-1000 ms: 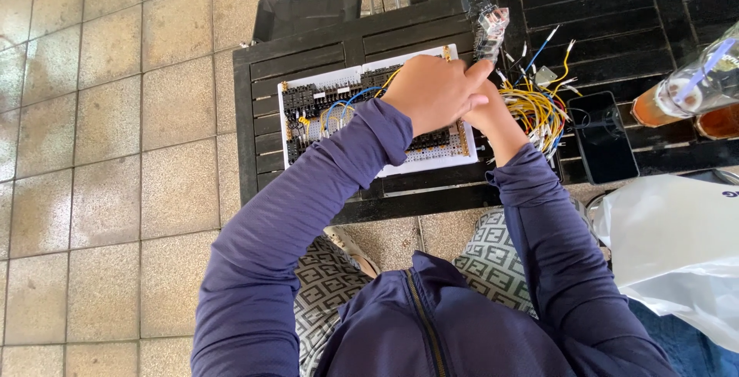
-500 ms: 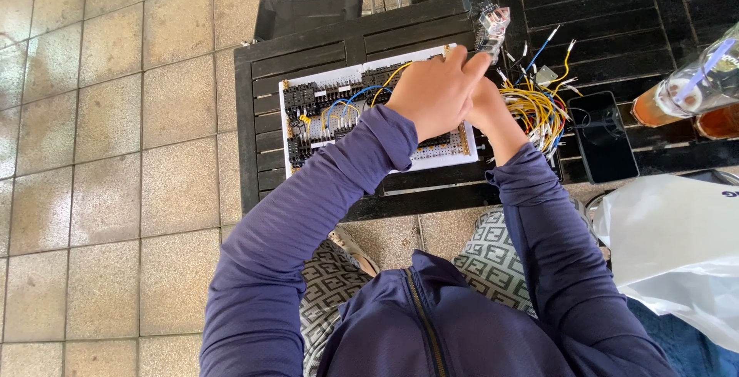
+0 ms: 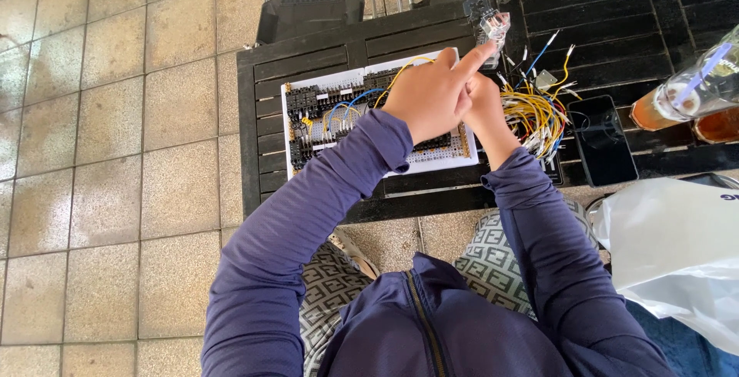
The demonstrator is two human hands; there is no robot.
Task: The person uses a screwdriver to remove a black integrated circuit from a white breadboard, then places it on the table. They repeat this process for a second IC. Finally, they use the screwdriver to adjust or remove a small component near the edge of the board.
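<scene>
My left hand (image 3: 429, 100) is over the right end of the breadboard (image 3: 339, 119) on the dark worktop (image 3: 323, 57), fingers curled, index finger out – tip just beside a small clear part (image 3: 493, 24). My right hand (image 3: 483, 103) sits tucked behind it, grip hidden, cannot tell – yellow wires (image 3: 539, 111) just right, phone (image 3: 602, 140) beyond.

It looks like an outdoor patio: big stone floor tiles (image 3: 100, 192) around a dark slatted table (image 3: 616, 7), drinks (image 3: 677, 100) on it.
</scene>
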